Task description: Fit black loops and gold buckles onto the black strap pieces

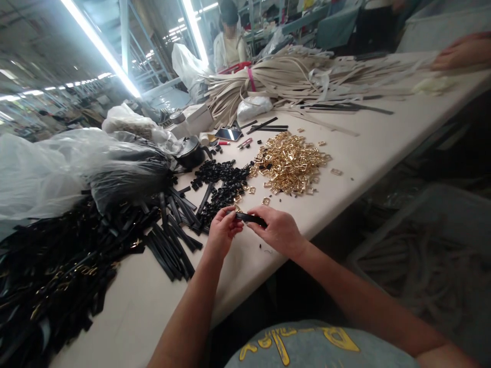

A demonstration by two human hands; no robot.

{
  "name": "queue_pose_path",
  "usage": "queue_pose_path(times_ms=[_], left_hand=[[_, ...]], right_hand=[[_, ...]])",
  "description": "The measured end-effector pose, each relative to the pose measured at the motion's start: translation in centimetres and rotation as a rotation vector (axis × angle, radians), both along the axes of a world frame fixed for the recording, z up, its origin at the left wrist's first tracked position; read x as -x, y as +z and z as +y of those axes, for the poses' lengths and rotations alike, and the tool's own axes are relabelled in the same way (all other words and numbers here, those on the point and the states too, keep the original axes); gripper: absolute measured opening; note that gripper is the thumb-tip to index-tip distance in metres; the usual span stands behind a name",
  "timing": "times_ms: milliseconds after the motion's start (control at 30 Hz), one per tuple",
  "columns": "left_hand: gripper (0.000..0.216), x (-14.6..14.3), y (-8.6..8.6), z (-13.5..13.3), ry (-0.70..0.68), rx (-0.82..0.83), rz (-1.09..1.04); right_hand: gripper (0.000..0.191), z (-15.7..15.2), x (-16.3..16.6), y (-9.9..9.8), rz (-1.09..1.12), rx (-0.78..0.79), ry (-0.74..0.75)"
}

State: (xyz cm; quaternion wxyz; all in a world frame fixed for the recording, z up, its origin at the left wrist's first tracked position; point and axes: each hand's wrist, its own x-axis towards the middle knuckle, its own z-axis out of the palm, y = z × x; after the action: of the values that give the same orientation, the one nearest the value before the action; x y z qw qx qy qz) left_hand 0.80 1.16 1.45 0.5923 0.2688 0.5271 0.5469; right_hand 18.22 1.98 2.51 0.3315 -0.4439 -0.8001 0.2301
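Observation:
A short black strap [251, 219] is stretched between my two hands, just above the near edge of the table. My left hand [223, 230] pinches its left end, where a bit of gold metal shows by the fingertips. Around the other end, the fingers of my right hand [278, 229] are closed. Beyond my hands lies a heap of gold buckles [293, 163]. To its left is a pile of small black loops [226, 186]. Cut black straps [171, 253] lie in a loose row left of my left hand.
A large mass of black straps with gold buckles [76, 266] covers the table's left side, under plastic bags [65, 163]. A black lidded pot [190, 153], a phone [229, 134] and bundled beige strips [276, 76] stand or lie farther back. Another person's hand [464, 51] rests far right.

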Motion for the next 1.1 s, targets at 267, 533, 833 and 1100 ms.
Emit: queue_pose_path(times_ms=[267,533,833,1100], left_hand=[[0.031,0.1,-0.2,-0.7,-0.087,-0.153,0.391],[0.052,-0.8,0.5,-0.9,-0.111,-0.105,0.136],[0.057,-0.6,0.2,-0.9,-0.107,-0.017,-0.082],[0.054,-1.0,0.7,-1.9,-0.401,0.020,-0.027]], right_hand=[[0.020,1.0,-1.5,0.9,-0.172,0.250,0.217],[0.026,0.9,-2.4,0.4,0.436,0.921,0.487],[0.034,0.2,-1.7,-0.5,0.592,0.953,0.330],[0.039,1.7,-1.7,-0.4,1.129,0.681,-0.234]])
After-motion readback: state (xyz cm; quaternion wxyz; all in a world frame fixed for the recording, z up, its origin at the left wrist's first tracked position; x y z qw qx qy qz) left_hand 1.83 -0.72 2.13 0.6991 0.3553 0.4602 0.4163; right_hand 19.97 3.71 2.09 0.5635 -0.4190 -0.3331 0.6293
